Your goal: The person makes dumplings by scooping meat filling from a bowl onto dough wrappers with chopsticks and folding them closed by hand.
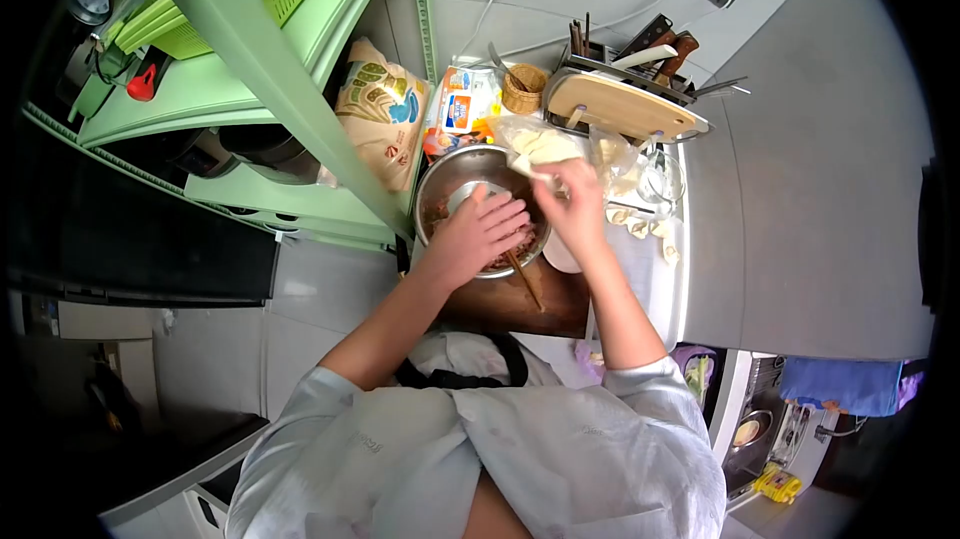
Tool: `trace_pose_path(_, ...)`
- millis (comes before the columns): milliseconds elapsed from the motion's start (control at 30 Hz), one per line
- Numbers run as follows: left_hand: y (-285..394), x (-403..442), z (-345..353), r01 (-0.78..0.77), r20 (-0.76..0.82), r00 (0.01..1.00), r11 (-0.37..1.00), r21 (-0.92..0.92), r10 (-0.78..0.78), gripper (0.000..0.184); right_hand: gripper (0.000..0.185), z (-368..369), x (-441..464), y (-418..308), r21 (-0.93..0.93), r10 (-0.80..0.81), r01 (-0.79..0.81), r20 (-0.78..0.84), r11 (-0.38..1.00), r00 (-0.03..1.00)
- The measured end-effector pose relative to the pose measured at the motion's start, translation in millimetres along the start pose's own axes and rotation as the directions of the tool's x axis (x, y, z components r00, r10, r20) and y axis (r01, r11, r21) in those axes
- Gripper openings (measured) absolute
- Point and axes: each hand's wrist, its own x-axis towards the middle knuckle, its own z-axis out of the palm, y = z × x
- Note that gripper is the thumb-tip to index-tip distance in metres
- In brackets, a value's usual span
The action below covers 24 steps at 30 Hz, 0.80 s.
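My left hand point(481, 236) is held over a steel mixing bowl point(428, 171), its fingers stretched out and nothing visibly gripped. Inside the bowl lies minced meat filling point(437, 211), with a pale object near my fingertips that I cannot make out. Wooden chopsticks point(526, 282) lean out over the bowl's front rim. My right hand point(572, 207) pinches the edge of a dumpling wrapper at a stack of pale wrappers point(545, 146) in a clear plastic bag, just behind the bowl's right rim. Several folded dumplings point(640, 226) lie to the right of that hand.
A brown board point(480, 307) lies under the bowl. Behind stand a small wicker basket point(524, 89), a rack with a cutting board point(625, 107) and knives point(672, 54), and a printed sack point(380, 109). A green shelf point(270, 69) borders the left, a grey panel point(810, 169) the right.
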Motion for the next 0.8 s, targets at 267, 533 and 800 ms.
trace_pose_path(267, 15.9, -3.8, 39.4, 0.001, 0.264, 0.964, 0.99, -0.142, 0.037, 0.06, 0.022, -1.2, -21.6, -84.9, 0.024, 0.056, -0.056, 0.01, 0.998, 0.998)
trace_pose_path(533, 26.9, -23.2, 28.7, -0.043, 0.274, 0.96, 0.998, -0.048, 0.055, 0.056, 0.012, 10.6, -22.1, -109.4, 0.045, 0.113, -0.113, 0.001, 0.993, 0.994)
trace_pose_path(800, 44.4, -33.5, 3.0, 0.035, 0.336, 0.941, 0.979, -0.2, 0.035, 0.049, 0.004, 5.1, -10.6, -129.7, 0.692, 0.638, -0.467, 0.012, 0.551, 0.77)
